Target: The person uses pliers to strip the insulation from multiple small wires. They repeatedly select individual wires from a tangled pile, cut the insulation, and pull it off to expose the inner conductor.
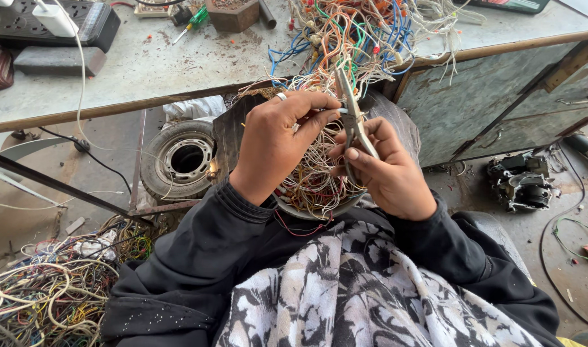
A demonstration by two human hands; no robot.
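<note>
The right hand is closed round the pliers, whose tip stands in the wires just above the grip; the left hand pinches strands there. The tip could nick fingers lying alongside it. The bench edge crowds the far side; room opens toward the lap.

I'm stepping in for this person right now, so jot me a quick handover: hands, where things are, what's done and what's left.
Left hand: fingers curled into the wire bundle, pinching strands.
Right hand: holds metal pliers, tips up among the wires.
The bundle sits in a round pan on the lap; more tangled wires hang off the workbench.
Done: a heap of loose wires lies on the floor to the left.
Left: the lap bundle and bench wires are tangled.
</note>
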